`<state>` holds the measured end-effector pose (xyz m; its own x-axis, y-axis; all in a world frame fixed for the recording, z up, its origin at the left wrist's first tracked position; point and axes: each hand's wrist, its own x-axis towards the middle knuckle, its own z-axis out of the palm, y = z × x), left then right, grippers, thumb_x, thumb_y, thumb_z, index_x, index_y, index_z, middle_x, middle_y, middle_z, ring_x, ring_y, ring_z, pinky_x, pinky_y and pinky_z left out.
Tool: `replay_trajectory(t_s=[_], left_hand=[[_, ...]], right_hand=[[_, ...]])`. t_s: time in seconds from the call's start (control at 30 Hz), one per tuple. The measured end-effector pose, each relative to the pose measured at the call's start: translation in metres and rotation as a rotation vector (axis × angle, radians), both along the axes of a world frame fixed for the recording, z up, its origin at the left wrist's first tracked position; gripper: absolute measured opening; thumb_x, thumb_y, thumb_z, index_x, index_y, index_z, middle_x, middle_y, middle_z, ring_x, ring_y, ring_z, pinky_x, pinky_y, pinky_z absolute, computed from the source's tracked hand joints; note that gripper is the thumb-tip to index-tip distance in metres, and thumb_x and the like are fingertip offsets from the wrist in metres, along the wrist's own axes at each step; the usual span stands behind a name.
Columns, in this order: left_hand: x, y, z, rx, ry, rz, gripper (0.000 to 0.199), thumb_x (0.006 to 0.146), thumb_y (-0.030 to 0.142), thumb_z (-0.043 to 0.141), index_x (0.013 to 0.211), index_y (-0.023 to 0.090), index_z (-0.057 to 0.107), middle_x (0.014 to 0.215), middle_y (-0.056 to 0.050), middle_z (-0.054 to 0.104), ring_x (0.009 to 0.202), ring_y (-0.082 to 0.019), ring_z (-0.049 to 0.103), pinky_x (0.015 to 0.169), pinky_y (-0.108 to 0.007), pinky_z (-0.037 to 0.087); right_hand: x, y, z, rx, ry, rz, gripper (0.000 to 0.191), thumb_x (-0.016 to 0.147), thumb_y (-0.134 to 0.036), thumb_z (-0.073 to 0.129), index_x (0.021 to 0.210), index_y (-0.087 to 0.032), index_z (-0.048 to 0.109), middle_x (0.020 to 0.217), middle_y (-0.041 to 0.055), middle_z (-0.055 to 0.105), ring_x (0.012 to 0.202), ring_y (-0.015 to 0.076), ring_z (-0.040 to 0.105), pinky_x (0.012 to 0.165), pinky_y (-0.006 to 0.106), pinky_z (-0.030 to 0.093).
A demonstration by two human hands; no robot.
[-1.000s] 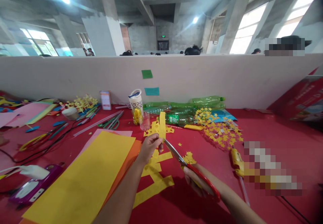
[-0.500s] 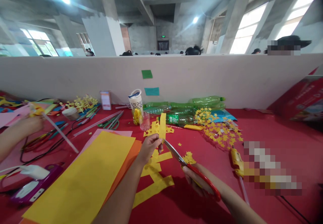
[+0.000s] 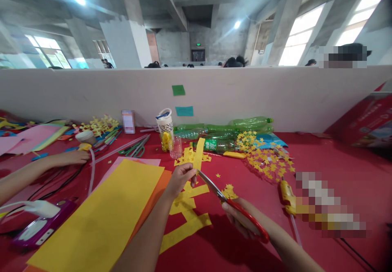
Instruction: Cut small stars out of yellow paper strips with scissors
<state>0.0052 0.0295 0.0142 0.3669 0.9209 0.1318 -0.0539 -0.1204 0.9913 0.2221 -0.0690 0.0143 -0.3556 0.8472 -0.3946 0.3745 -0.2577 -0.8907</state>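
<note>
My left hand (image 3: pixel 182 177) pinches the lower end of a yellow paper strip (image 3: pixel 199 151) that stands upright above the table. In my right hand (image 3: pixel 237 217) is a pair of red-handled scissors (image 3: pixel 214 188), fingers wrapped round the handles. The blade tips meet the strip's lower end right beside my left fingertips; the blades look nearly closed. Below my hands lie yellow paper offcuts (image 3: pixel 191 231). A small pile of yellow paper stars (image 3: pixel 229 192) sits just behind the scissors, with one loose star (image 3: pixel 218 175) nearby.
Yellow sheets (image 3: pixel 104 210) lie at left, near a purple power strip (image 3: pixel 43 227). Green plastic bottles (image 3: pixel 220 144) and many yellow stars (image 3: pixel 266 159) stand behind. A yellow glue gun (image 3: pixel 288 198) is at right. Another person's hand (image 3: pixel 75 157) reaches in from the left with another glue gun.
The yellow strip has tilted slightly to the right at its top. My hands and scissors barely move. The other person's hand has moved right and lower with its glue gun.
</note>
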Motion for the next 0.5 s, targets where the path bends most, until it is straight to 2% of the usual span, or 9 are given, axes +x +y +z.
replay_trajectory(t_s=[0.27,0.5], left_hand=[[-0.001,0.002,-0.003,-0.011,0.016,-0.005,0.023,0.077,0.03,0.051,0.059,0.016,0.046,0.05,0.003,0.056,0.041,-0.008,0.048,0.046,-0.022,0.039],[0.001,0.0,-0.002,0.009,-0.012,0.007,0.025,0.078,0.029,0.051,0.058,0.016,0.047,0.051,0.002,0.056,0.042,-0.008,0.049,0.047,-0.022,0.04]], right_hand=[[-0.001,0.001,0.001,-0.028,-0.042,0.001,0.046,0.081,-0.059,0.038,0.059,-0.018,0.044,0.028,-0.0084,0.037,0.022,0.0045,0.03,0.025,0.013,0.023],[0.0,0.004,-0.011,0.03,0.01,-0.004,0.047,0.08,-0.061,0.039,0.063,-0.017,0.046,0.031,-0.0074,0.04,0.024,0.0047,0.033,0.027,0.013,0.023]])
